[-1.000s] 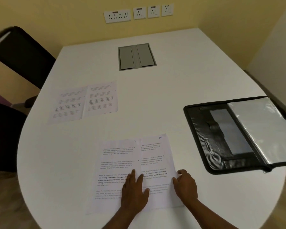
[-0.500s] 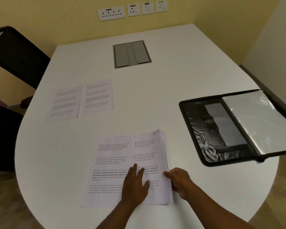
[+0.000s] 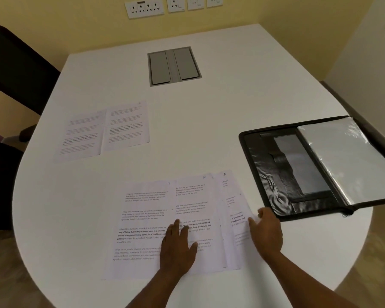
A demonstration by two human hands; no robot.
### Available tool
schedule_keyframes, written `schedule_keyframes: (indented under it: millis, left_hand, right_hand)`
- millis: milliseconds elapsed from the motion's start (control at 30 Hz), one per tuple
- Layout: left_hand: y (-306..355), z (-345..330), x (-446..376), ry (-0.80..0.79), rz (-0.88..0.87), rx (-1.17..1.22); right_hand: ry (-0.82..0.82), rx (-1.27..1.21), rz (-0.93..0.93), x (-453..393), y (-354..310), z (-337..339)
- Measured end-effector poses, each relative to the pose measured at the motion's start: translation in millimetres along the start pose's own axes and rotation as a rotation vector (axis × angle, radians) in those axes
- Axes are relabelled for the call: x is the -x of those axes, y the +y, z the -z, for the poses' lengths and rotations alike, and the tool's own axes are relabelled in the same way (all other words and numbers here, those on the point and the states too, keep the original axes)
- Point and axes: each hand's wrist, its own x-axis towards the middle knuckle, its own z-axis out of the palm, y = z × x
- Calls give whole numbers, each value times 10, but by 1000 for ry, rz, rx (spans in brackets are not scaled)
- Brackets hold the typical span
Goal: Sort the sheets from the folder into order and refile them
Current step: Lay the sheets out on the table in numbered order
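My left hand (image 3: 178, 247) presses flat on the stack (image 3: 165, 223), right hand (image 3: 266, 231) pinching the numbered sheet (image 3: 231, 210); tug carelessly and neighbours could slide too.

A white desk (image 3: 209, 130) is seen with a grey cable hatch (image 3: 174, 66) set into it; white wall sockets (image 3: 172, 5) are mounted above, and a black chair (image 3: 16, 70) is placed at the left

Soft, even room light is falling on the white table (image 3: 209, 130), leaving only faint shadows. Glare is showing on the folder (image 3: 265, 174)'s plastic sleeve (image 3: 347, 156). Wide-angle distortion is bending the edges, and fine print is blurring.
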Motion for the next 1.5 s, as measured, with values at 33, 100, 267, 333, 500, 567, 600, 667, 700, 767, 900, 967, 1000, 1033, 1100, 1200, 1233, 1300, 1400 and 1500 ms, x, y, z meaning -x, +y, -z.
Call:
schedule_keyframes:
  millis: [33,100,267,333,500,567,600,667,700,767,900,967,1000,1033,1100,1200,1233,1300,1400,1500]
  left_hand:
    - [2,-6,-1,1,2,10]
    - [0,-16,-3,5,3,21]
    - [8,-11,-5,12,1,21]
    - [7,3,-6,9,-3,26]
    - [-6,8,-13,14,4,28]
    - [-20,1,-9,21,12,27]
    - [-27,-1,-3,24,16,29]
    - [-43,-5,12,27,20,27]
    - [-50,-7,18,28,22,29]
    - [-60,-14,32,27,24,26]
    - [-62,-21,45,21,26,18]
    - [-58,-15,45,20,27,30]
    - [-56,-17,45,21,27,32]
    - [-55,-15,44,22,27,29]
    - [-53,-15,44,19,32,27]
    - [-50,-12,44,18,37,33]
    - [-48,-12,46,20,36,33]
    - [-46,-13,49,21,33,37]
    - [-45,-18,44,19,34,40]
    - [-48,-27,43,22,37,44]
  right_hand:
    - [9,85,117,40,-3,-60]
    - [-96,120,174,133,-75,-185]
    - [-355,-9,-121,249,-267,-354]
    - [-354,-56,-162,244,-288,-395]
    - [-430,-247,-320,111,-248,-374]
    - [-504,-394,-421,68,-231,-301]
    - [-533,-467,-462,53,-224,-255]
    - [-568,-614,-544,23,-205,-158]
    - [-576,-670,-578,3,-195,-113]
    - [-579,-702,-606,-62,-135,-54]
    - [-562,-651,-573,-207,-2,42]
    - [-558,-610,-541,-274,60,95]
    - [-556,-588,-529,-301,87,119]
    - [-551,-555,-512,-330,122,131]
    - [-509,-445,-462,-376,175,144]
    - [-420,-353,-390,-389,155,160]
    - [-389,-323,-366,-380,140,163]
    - [-334,-200,-277,-372,132,154]
    - [-277,-21,-148,-326,122,102]
    - [-253,83,-70,-230,81,48]
